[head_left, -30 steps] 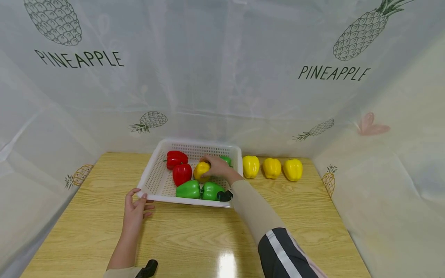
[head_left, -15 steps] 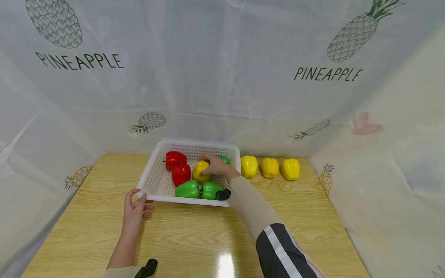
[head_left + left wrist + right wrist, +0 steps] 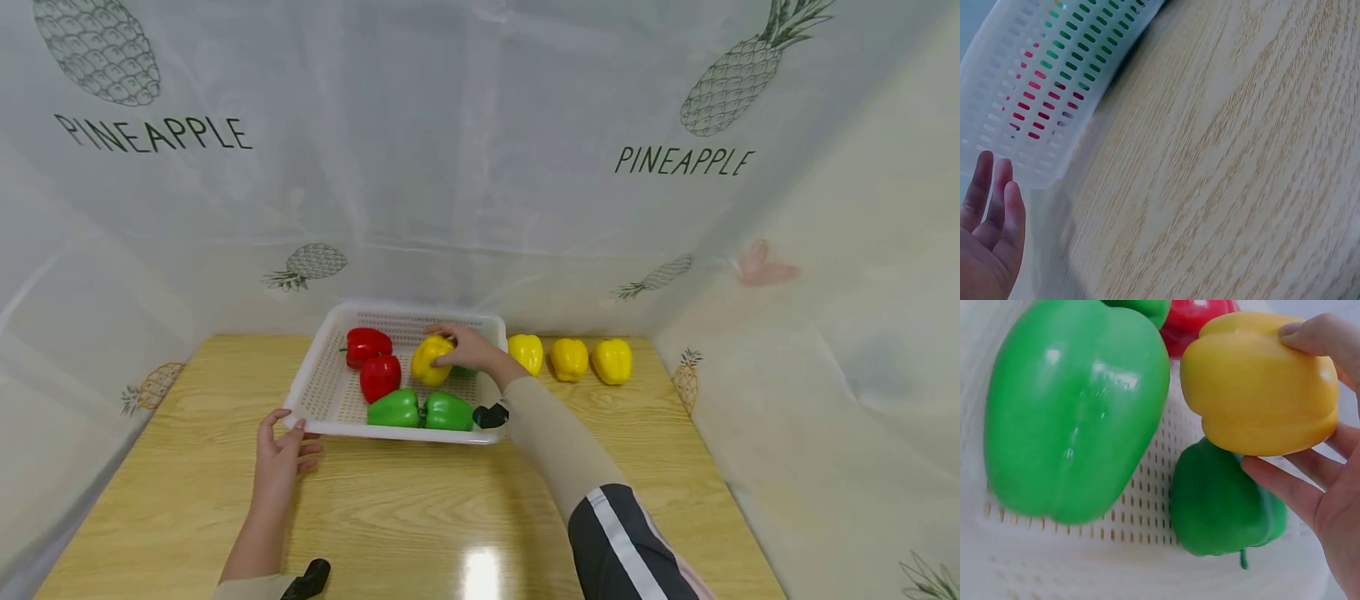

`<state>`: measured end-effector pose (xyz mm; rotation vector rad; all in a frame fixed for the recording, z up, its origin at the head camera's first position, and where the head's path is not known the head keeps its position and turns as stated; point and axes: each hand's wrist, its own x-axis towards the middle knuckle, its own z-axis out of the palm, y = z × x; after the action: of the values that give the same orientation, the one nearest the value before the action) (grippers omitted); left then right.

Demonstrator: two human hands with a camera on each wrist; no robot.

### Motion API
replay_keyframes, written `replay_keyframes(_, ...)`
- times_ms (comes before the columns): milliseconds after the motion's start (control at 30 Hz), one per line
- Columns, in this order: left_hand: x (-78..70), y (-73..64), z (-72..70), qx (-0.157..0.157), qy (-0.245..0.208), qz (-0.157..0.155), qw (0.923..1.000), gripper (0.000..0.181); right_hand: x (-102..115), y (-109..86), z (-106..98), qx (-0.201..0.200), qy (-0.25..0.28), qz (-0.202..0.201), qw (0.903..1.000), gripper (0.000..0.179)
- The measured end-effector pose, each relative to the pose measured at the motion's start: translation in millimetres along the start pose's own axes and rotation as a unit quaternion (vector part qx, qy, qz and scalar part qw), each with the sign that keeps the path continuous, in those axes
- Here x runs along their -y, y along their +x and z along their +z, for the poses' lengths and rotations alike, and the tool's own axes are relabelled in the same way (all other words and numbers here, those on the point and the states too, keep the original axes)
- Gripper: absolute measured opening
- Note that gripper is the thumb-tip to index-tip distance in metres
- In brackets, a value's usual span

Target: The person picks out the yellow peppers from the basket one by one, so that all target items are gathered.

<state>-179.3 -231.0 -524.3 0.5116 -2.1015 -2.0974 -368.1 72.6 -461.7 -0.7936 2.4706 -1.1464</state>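
My right hand [image 3: 468,346] grips a yellow bell pepper [image 3: 429,360] between thumb and fingers, inside the white plastic basket [image 3: 318,392]. In the right wrist view this yellow pepper [image 3: 1260,387] is held above a green bell pepper [image 3: 1222,500], partly overlapping it. The left hand [image 3: 277,454] pinches the basket's near left corner with thumb and index finger, its other fingers loosely extended below the rim. Two red bell peppers [image 3: 380,378] lie on the basket's left side. Along its front wall lie two green bell peppers [image 3: 447,411].
Three yellow bell peppers [image 3: 569,359] stand in a row on the wooden table [image 3: 405,508], right of the basket. A pale pineapple-print sheet [image 3: 420,183] hangs behind the table and along its sides.
My right hand has raised the yellow bell pepper from among the others, showing more of the green pepper beneath. My left hand stays at the basket corner. The head view has shifted slightly.
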Motion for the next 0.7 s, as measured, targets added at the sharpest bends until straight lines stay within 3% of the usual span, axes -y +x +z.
replay_keyframes(500, 1.3, 2.6, -1.3, 0.0, -0.024, -0.038, 0.999, 0.029, 1.7, -33.0, -15.8, 0.015, -0.021, -0.028, 0.9993, 0.058)
replay_keyframes(700, 0.0, -0.2, 0.4, 0.014, -0.024, -0.018, 0.9995, 0.028, 5.0, -51.0, -22.2, 0.012, -0.017, -0.038, 0.9991, 0.055)
